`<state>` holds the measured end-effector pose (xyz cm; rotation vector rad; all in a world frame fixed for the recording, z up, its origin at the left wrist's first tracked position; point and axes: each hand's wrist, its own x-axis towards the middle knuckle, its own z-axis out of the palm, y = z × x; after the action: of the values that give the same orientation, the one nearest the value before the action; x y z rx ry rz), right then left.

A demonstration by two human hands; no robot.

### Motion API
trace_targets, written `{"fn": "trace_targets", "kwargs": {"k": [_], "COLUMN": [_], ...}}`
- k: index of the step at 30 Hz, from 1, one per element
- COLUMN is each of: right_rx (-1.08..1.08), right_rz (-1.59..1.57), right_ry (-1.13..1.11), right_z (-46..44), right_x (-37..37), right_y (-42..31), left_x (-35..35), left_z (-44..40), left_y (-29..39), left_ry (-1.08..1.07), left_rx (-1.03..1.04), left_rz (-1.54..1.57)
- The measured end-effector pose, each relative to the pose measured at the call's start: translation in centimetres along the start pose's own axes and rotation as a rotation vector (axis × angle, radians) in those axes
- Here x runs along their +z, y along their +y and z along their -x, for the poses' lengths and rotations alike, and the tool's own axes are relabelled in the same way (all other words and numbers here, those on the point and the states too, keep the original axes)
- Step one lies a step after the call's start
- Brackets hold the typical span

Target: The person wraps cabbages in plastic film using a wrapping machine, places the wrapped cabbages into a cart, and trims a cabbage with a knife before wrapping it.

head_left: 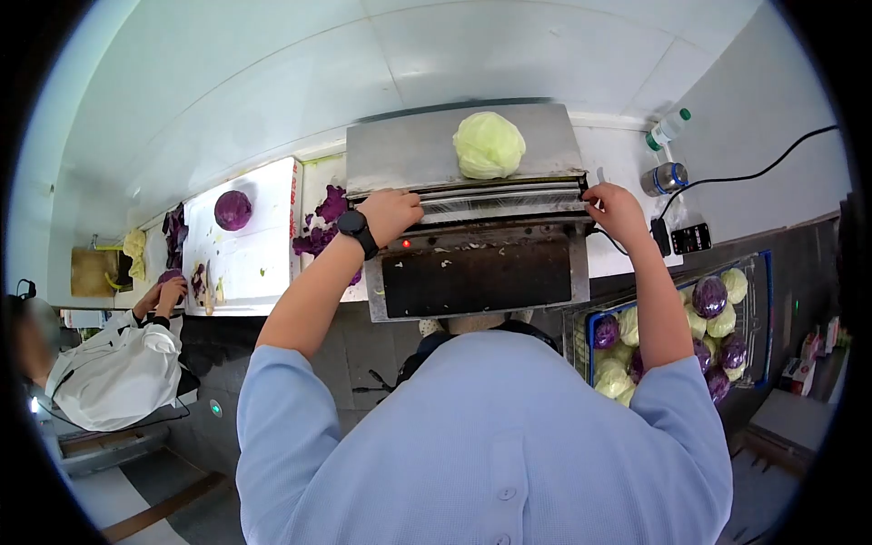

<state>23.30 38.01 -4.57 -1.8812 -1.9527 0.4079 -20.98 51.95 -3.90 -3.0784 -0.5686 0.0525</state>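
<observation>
Now, dark plate (477, 277): closest in, just ahead of the blue shirt (490, 427), pale scraps scattered on it; the red light (406, 243) suggests power, so a low wrist could get a burn if that surface is hot.
Left hand (392, 216): over the film's left end, fingers close together and bent down; whether they pinch anything, the view cannot tell.
Black watch (357, 234): on that wrist, near the film, and its strap could snag a loose edge.
Right hand (614, 211): at the opposite end, thumb and fingers drawn in as though pinching the edge, though the grip itself is hidden.
Clear film (500, 202): stretched between both hands across the wrapping machine (581, 272), streaked with creases; uneven pulling could skew it, tear it or make it cling to itself.
Pale cabbage (489, 145): just beyond, bare on the steel top, touched by neither hand; a jolt could set that round head rolling.
Purple leaves (318, 240): loose at the machine's left, where scraps could stick to the film.
Black cable (763, 168): off right, near the phone (691, 238) and metal flask (664, 178); a swinging elbow could catch it.
Co-worker (123, 372): farthest left, well apart, hands at another purple head.
</observation>
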Motion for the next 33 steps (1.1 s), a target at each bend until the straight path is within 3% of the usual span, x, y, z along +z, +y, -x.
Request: {"fn": "trace_targets", "kwargs": {"k": [6, 12, 16, 21, 25, 28, 33], "right_rx": [-0.059, -0.114, -0.132, -0.123, -0.046, 0.015, 0.185], "right_rz": [0.101, 0.151, 0.164, 0.153, -0.097, -0.284, -0.508], "right_ry": [-0.111, -0.247, -0.262, -0.237, -0.048, 0.021, 0.033], "right_z": [-0.7, -2.2, -3.3, -3.6, -3.2, -2.6, -2.0], "right_x": [-0.3, 0.3, 1.2, 1.5, 1.8, 2.4, 5.1], "right_y": [-0.4, -1.8, -0.9, -0.3, 0.2, 0.7, 1.9], "left_x": [0.9, 0.8, 1.3, 1.2, 0.5, 1.8, 4.5], "left_z": [-1.2, -0.9, -0.2, 0.6, 0.7, 0.8, 0.4], "left_y": [-0.4, -0.5, -0.8, -0.8, -0.1, -0.2, 0.1], "left_ry": [-0.066, 0.047, 0.141, 0.131, 0.16, 0.314, 0.4], "left_rx": [0.021, -0.091, -0.226, -0.234, -0.272, -0.273, -0.562], "left_rz": [-0.012, 0.159, 0.289, 0.308, 0.314, 0.451, 0.937]}}
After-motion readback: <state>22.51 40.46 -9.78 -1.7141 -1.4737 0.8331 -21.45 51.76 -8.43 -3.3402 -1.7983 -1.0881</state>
